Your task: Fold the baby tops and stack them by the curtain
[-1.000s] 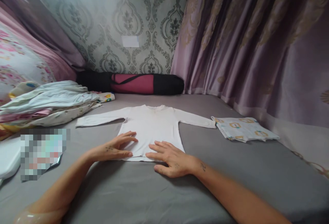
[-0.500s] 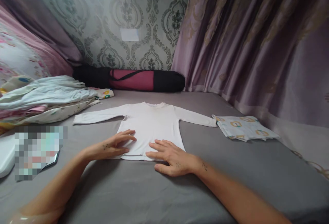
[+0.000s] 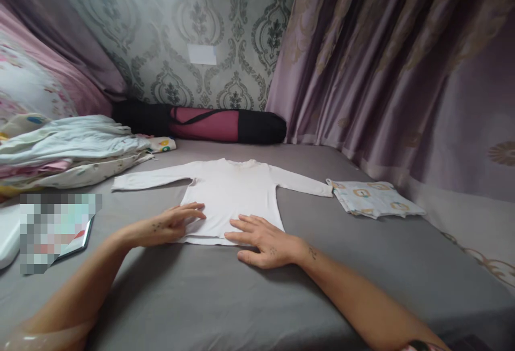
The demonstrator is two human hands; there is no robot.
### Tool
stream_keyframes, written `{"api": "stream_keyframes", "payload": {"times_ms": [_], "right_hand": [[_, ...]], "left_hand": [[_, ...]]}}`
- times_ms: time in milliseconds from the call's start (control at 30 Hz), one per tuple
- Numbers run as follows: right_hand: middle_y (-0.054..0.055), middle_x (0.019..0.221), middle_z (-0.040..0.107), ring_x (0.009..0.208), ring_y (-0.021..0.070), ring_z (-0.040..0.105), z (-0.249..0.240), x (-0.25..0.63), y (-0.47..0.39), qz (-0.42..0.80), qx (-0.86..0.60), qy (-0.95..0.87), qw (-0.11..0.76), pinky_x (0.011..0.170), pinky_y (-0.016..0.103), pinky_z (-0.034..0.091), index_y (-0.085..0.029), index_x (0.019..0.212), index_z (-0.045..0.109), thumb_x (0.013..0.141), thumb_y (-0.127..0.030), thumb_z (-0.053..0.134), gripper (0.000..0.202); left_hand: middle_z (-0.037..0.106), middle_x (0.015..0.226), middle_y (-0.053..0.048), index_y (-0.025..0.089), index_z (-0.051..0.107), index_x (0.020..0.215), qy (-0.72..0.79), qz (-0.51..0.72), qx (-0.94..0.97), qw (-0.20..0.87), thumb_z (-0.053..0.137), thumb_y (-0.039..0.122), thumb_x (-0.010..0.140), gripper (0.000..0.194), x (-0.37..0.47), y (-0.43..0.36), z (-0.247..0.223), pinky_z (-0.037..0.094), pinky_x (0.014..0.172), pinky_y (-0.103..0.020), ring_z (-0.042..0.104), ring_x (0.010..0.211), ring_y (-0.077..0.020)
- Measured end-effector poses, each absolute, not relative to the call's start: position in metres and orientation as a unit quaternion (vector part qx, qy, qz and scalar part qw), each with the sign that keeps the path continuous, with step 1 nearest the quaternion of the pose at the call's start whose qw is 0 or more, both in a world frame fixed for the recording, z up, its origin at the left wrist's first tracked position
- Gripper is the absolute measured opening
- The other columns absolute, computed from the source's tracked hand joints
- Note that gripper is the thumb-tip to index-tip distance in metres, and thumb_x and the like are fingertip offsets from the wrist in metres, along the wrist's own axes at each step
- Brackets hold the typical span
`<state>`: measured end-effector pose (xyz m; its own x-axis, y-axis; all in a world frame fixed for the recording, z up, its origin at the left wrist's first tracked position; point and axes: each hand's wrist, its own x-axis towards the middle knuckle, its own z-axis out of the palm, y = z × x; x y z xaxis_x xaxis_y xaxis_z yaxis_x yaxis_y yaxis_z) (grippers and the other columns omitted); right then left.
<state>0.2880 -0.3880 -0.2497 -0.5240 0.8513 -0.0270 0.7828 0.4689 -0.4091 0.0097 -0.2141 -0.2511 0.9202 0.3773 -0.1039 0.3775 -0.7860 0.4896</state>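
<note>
A white long-sleeved shirt lies spread on the grey bed sheet, neckline away from me and sleeves stretched out to both sides. My left hand rests on the lower left part of the shirt near its hem, the index finger stretched out and the other fingers partly bent, holding nothing. On the lower right of the shirt lies my right hand, palm down with fingers spread and the thumb on the sheet just below the hem.
Folded patterned cloth lies beyond the right sleeve. Piled clothes are at the left, above a partly pixelated device and a white object. A black and maroon bag lies along the wall; curtains hang on both sides.
The view has shifted slightly, so the shirt and cloth appear a little farther left. My left fingers look slightly more drawn together; my right hand still lies spread on the shirt.
</note>
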Motion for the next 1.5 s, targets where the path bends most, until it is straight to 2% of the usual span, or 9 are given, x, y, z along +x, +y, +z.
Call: {"api": "stream_keyframes", "payload": {"times_ms": [200,367,600,933,1067,1267,1333,1500], "right_hand": [[0.007,0.158,0.029,0.147,0.0276,0.019,-0.252,0.289,-0.388,0.184,-0.474,-0.855,0.097,0.118,0.047,0.016,-0.027,0.147,0.041,0.096,-0.043,0.048,0.054],[0.007,0.159,0.027,0.147,0.0270,0.017,-0.254,0.289,-0.387,0.187,-0.474,-0.855,0.093,0.119,0.047,0.015,-0.026,0.147,0.040,0.096,-0.044,0.047,0.054],[0.009,0.158,0.029,0.147,0.0274,0.017,-0.252,0.288,-0.387,0.186,-0.481,-0.852,0.088,0.119,0.045,0.015,-0.024,0.146,0.042,0.096,-0.043,0.047,0.054],[0.006,0.159,0.028,0.147,0.0272,0.017,-0.249,0.290,-0.388,0.202,-0.486,-0.846,0.089,0.118,0.047,0.016,-0.028,0.146,0.041,0.095,-0.045,0.048,0.054],[0.006,0.158,0.029,0.147,0.0274,0.018,-0.249,0.291,-0.388,0.209,-0.483,-0.844,0.098,0.118,0.047,0.015,-0.028,0.146,0.042,0.095,-0.045,0.049,0.054],[0.004,0.158,0.030,0.147,0.0254,0.017,-0.246,0.291,-0.388,0.233,-0.492,-0.831,0.117,0.119,0.045,0.012,-0.031,0.145,0.044,0.093,-0.046,0.051,0.054],[0.004,0.158,0.030,0.147,0.0247,0.017,-0.245,0.292,-0.388,0.247,-0.492,-0.825,0.127,0.119,0.045,0.012,-0.031,0.144,0.044,0.092,-0.046,0.052,0.055],[0.001,0.156,0.035,0.148,0.0242,0.017,-0.243,0.302,-0.385,0.308,-0.472,-0.814,0.142,0.120,0.046,0.010,-0.034,0.142,0.047,0.089,-0.044,0.058,0.054]], "left_hand": [[0.035,0.156,-0.004,0.029,0.053,0.137,0.208,-0.019,0.939,0.272,0.045,0.036,0.090,0.048,0.009,-0.215,-0.248,0.041,0.107,-0.035,0.036,0.141,-0.0263],[0.032,0.157,-0.004,0.029,0.051,0.138,0.210,-0.028,0.936,0.280,0.046,0.036,0.089,0.050,0.009,-0.214,-0.248,0.034,0.112,-0.039,0.031,0.143,-0.0273],[0.035,0.156,-0.004,0.028,0.054,0.136,0.221,-0.021,0.937,0.272,0.047,0.029,0.086,0.051,0.010,-0.214,-0.252,0.033,0.113,-0.040,0.031,0.143,-0.0276],[0.037,0.154,-0.002,0.035,0.054,0.136,0.205,0.005,0.937,0.285,0.052,0.029,0.086,0.050,0.004,-0.214,-0.248,0.048,0.100,-0.036,0.035,0.141,-0.0281],[0.037,0.154,0.000,0.037,0.053,0.137,0.208,0.004,0.937,0.280,0.052,0.026,0.086,0.052,0.002,-0.212,-0.251,0.045,0.104,-0.037,0.035,0.141,-0.0270],[0.031,0.157,0.001,0.038,0.049,0.140,0.227,-0.020,0.933,0.278,0.052,0.029,0.088,0.053,0.002,-0.210,-0.261,0.035,0.112,-0.043,0.025,0.146,-0.0274],[0.031,0.157,0.002,0.038,0.050,0.139,0.227,-0.021,0.935,0.271,0.052,0.030,0.089,0.051,0.001,-0.210,-0.260,0.034,0.113,-0.043,0.027,0.145,-0.0275],[0.038,0.154,0.000,0.037,0.053,0.137,0.218,-0.024,0.943,0.249,0.048,0.035,0.092,0.044,0.003,-0.209,-0.249,0.043,0.107,-0.040,0.035,0.142,-0.0269]]}}
